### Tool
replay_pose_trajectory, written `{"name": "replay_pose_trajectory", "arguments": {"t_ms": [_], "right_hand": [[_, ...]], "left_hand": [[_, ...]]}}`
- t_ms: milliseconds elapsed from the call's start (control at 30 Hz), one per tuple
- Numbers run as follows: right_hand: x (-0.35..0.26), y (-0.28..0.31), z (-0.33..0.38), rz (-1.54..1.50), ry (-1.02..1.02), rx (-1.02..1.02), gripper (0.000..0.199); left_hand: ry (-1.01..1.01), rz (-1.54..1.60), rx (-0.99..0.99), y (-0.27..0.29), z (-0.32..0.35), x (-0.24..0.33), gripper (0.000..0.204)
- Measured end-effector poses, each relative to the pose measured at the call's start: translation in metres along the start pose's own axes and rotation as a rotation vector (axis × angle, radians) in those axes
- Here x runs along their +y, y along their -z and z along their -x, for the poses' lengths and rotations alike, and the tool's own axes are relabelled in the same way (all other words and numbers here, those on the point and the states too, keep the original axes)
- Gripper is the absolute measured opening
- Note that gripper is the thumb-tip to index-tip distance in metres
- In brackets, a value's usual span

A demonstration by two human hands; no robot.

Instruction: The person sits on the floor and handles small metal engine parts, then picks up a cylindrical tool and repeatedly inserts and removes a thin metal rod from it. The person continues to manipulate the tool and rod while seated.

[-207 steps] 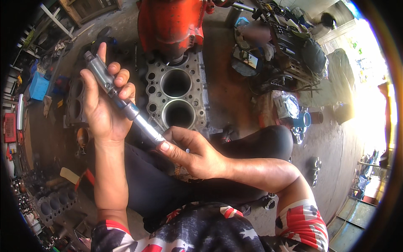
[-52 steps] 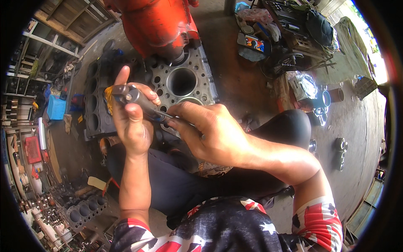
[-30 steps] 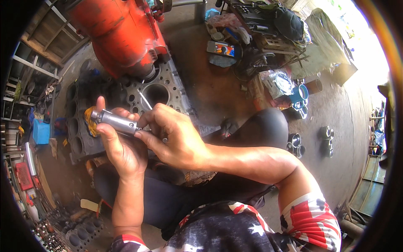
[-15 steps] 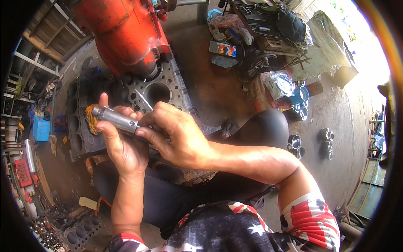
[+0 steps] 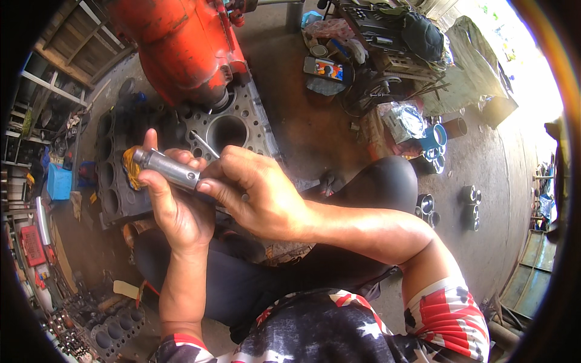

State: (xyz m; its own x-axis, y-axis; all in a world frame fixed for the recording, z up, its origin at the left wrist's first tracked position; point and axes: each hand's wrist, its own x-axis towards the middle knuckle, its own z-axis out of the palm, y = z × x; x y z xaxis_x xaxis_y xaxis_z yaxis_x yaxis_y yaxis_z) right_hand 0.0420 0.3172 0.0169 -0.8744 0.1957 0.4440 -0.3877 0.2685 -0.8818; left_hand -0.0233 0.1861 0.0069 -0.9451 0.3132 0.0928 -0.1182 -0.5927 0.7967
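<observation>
A shiny metal cylinder [image 5: 166, 168] with a small round hole near its right end lies tilted in my left hand [image 5: 187, 224]. My left fingers wrap behind it and the thumb rests along its near side. My right hand [image 5: 260, 196] is closed at the cylinder's right end, thumb and forefinger pinching there. A thin metal rod [image 5: 204, 144] sticks out past the right fingers toward the upper left; the part within the hand is hidden. Behind the cylinder's left end shows a yellow-orange cloth [image 5: 131, 169].
Beyond my hands, an engine block [image 5: 257, 124] with round bores stands under a large red machine [image 5: 187, 54]. A second dark block [image 5: 112, 199] is at the left. Metal sleeves [image 5: 426, 209] stand on the floor at right, below a tool-covered bench [image 5: 387, 36].
The rod's tip has shifted slightly left and down. Both hands keep nearly the same place and grip on the cylinder.
</observation>
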Motion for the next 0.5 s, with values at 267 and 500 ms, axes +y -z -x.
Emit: {"name": "replay_pose_trajectory", "arguments": {"t_ms": [267, 500], "right_hand": [[-0.021, 0.023, -0.013, -0.393, -0.471, -0.145, 0.029], [-0.033, 0.025, -0.015, -0.454, -0.591, -0.193, 0.027]], "left_hand": [[0.077, 0.203, 0.025, 0.002, -0.008, 0.006, 0.071], [0.095, 0.289, -0.023, 0.014, -0.018, 0.012, 0.068]]}}
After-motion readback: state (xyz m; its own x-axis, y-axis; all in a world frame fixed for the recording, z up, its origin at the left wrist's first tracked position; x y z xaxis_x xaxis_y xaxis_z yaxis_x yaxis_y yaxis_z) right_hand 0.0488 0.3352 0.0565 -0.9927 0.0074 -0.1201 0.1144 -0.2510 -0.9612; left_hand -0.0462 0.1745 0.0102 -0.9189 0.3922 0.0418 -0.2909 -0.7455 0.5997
